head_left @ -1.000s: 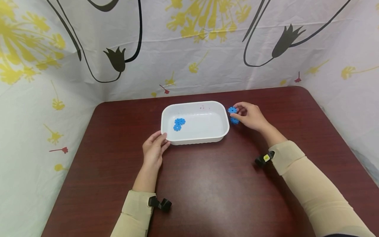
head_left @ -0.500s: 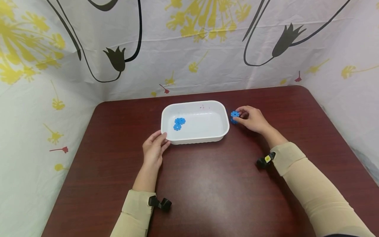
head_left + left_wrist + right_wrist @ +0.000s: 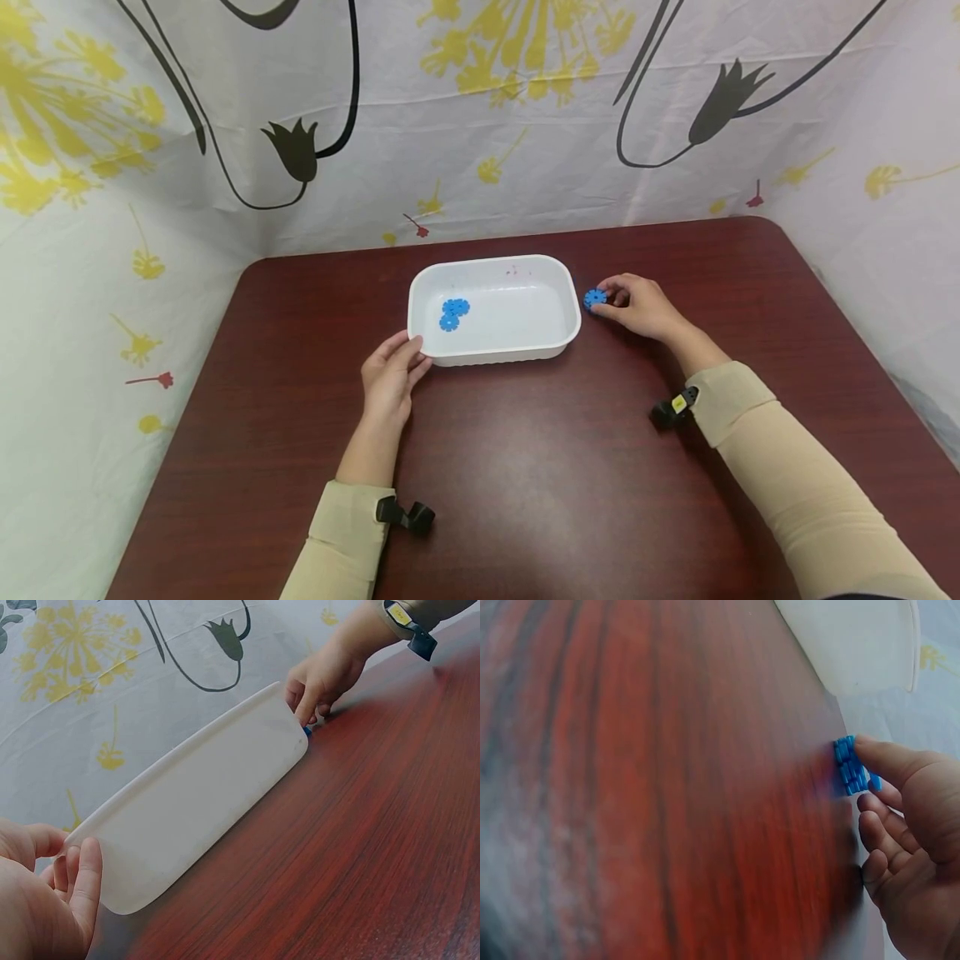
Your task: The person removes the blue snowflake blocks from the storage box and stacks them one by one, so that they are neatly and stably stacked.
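A white plastic tray (image 3: 495,354) sits on the table, and my left hand (image 3: 388,375) grips its near left corner, thumb over the rim. Inside, toward the left, lie 3 blue notched discs (image 3: 453,312), close together and partly overlapping. Just right of the tray, my right hand (image 3: 637,307) pinches a blue notched disc (image 3: 596,297) between thumb and fingers, low at the table. In the right wrist view the blue discs (image 3: 849,765) at the thumb tip look stacked in layers; how many of them the fingers hold cannot be told.
The dark red-brown table (image 3: 525,467) runs back to a white cloth (image 3: 450,125) printed with yellow and dark flowers. More cloth hangs along the left and right sides. The tray's right wall stands a short way from the right hand.
My right hand has lowered the upper blue disc onto the one below, so the two now line up as a stack. My left hand and the tray have stayed still.
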Available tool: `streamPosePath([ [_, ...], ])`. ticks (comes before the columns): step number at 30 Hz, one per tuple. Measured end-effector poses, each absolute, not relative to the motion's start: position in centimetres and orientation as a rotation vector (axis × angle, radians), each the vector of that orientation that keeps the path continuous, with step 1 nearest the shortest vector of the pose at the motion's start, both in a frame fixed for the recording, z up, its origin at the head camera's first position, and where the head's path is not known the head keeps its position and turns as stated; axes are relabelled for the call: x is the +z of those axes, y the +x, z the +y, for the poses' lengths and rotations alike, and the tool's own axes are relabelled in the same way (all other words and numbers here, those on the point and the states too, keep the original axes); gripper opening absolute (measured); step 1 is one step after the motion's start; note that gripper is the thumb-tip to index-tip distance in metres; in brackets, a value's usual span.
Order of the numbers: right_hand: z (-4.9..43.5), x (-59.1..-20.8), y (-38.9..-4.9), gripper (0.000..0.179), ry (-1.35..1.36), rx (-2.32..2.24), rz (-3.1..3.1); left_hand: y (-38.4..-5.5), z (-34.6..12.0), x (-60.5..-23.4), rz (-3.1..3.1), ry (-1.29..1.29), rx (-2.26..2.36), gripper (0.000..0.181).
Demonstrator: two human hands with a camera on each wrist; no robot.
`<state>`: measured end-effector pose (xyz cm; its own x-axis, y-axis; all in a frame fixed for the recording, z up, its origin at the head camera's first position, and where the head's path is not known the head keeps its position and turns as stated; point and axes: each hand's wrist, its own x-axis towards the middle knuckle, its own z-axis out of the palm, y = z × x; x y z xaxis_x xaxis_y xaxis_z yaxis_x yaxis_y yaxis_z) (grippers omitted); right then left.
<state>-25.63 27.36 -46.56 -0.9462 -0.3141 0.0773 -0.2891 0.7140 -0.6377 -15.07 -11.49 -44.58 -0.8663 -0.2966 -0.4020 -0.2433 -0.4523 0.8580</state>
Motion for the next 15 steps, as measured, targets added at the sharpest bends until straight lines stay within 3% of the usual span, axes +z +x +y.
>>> streamPosePath([
  [15, 27.53, -46.92, -25.79, 0.039, -0.507, -1.048, 2.859, -15.11, -11.57, -44.77, -1.631, 0.803, -2.522, 0.04],
])
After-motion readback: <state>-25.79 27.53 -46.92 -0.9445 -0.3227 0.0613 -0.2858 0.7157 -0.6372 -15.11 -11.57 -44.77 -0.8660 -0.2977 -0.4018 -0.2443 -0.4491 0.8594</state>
